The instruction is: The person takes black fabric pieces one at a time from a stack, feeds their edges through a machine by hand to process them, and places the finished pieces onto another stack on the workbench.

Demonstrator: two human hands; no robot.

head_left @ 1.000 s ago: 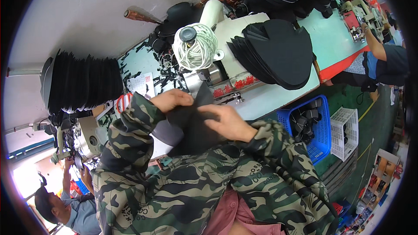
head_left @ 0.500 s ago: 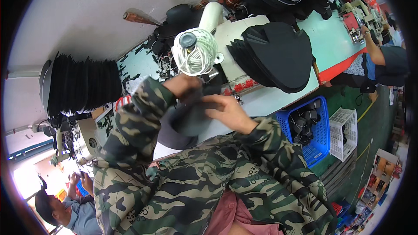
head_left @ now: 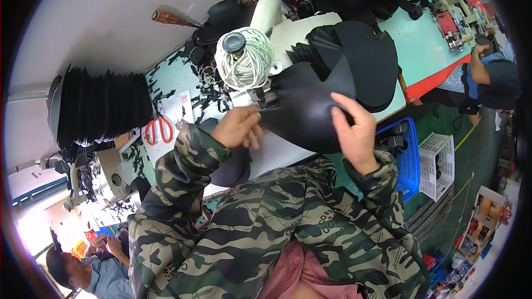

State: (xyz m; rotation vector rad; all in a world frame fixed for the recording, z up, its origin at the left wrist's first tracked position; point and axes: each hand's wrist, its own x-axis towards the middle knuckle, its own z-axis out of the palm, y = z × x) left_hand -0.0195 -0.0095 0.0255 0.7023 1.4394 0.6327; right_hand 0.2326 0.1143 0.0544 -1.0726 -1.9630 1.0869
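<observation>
A smooth black cut panel (head_left: 307,105) with a pointed, notched top lies over the white worktable, its left tip at the metal parts of a cream sewing machine (head_left: 267,12). My left hand (head_left: 238,126) pinches that left tip, fingers curled beside the machine's metal parts. My right hand (head_left: 354,133) grips the panel's right side, thumb on top and the other fingers mostly over the edge. Behind the panel rests a stack of similar black panels (head_left: 371,61). Another dark curved piece (head_left: 231,166) lies below my left wrist. White cord (head_left: 250,61) is coiled on the machine.
Left stands a tall row of black pieces (head_left: 105,105); red-handled scissors (head_left: 159,131) and black scraps lie nearby. A screwdriver-like tool (head_left: 172,18) leans at the wall. Right are a blue basket (head_left: 409,160) and a white crate (head_left: 435,160). Two other people sit at far left and far right.
My hands have moved apart, the right one going right. The black panel, blurred and folded between them before, now lies spread out beside the machine. The scissors have come into sight.
</observation>
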